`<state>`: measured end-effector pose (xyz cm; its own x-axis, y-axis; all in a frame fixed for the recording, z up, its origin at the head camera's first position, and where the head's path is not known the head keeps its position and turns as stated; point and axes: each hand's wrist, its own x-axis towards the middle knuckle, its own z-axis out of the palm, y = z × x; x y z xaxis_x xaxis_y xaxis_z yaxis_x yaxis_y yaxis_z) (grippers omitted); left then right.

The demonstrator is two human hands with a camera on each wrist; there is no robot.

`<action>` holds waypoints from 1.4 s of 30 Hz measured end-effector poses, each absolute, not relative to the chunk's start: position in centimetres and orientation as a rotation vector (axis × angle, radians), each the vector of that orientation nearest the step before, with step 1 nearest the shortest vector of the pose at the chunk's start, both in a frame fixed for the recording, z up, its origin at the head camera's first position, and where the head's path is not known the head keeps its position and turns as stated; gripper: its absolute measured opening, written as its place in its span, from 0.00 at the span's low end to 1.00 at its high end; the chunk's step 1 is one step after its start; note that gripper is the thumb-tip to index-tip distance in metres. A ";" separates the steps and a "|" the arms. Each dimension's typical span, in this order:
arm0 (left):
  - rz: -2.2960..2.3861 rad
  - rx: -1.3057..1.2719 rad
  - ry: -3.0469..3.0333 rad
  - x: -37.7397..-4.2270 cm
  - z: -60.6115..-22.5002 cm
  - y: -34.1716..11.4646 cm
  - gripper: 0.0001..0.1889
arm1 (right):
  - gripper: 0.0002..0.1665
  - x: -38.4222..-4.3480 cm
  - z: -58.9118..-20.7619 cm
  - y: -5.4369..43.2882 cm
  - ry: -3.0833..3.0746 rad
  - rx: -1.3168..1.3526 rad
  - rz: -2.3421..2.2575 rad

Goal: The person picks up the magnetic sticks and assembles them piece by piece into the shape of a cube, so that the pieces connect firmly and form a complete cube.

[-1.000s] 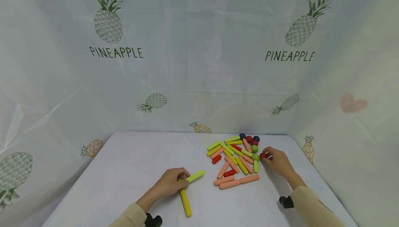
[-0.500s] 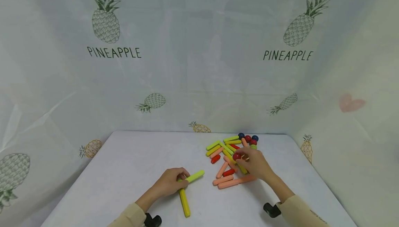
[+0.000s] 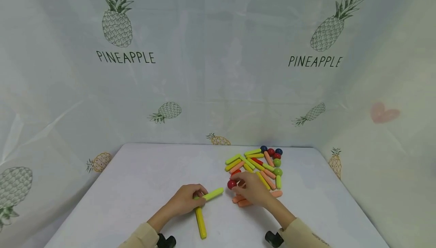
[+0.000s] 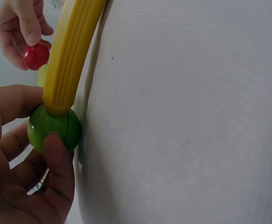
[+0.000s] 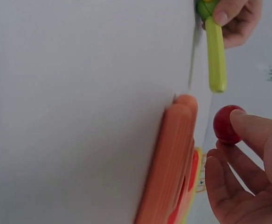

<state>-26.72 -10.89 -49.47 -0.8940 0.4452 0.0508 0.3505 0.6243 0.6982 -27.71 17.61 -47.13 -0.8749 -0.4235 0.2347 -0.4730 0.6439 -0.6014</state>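
My left hand (image 3: pixel 186 199) pinches a green ball (image 4: pixel 54 129) between thumb and fingers, low over the white table. A yellow rod (image 3: pixel 201 223) joins that ball and points toward the front edge. From the same ball a light green rod (image 3: pixel 214 194) runs out to the right, its free end toward the other hand. Between thumb and fingertips my right hand (image 3: pixel 253 190) holds a red ball (image 3: pixel 232 184), a short way from the end of the light green rod and apart from it.
Behind and right of my right hand lie several loose rods, among them orange rods (image 5: pixel 166 163) and yellow rods (image 3: pixel 233 164). Blue balls (image 3: pixel 279 151), red balls (image 3: pixel 270 152) and green balls (image 3: pixel 277 172) line the pile's right side. A pineapple-print cloth (image 3: pixel 218 70) hangs behind the table (image 3: pixel 136 180).
My right hand has carried the red ball leftward from the pile's right side, across the rods, to near the light green rod. The left hand stays in place with the joined rods.
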 end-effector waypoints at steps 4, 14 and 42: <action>1.128 0.680 2.714 -26.7 -49.4 -10.9 0.08 | 0.17 -27.8 -47.5 16.9 -2.790 0.772 1.062; 1.131 0.679 2.705 -26.8 -49.6 -11.0 0.08 | 0.16 -27.9 -48.0 16.0 -2.839 0.753 1.148; 1.107 0.642 2.613 -26.1 -49.0 -11.0 0.09 | 0.15 -28.5 -49.4 14.3 -2.796 0.648 1.080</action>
<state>-26.08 -11.00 -49.05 -0.8771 0.4786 -0.0407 0.3037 0.6183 0.7249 -28.50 14.30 -49.41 -0.9081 -0.3582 0.2168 -0.4109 0.6633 -0.6255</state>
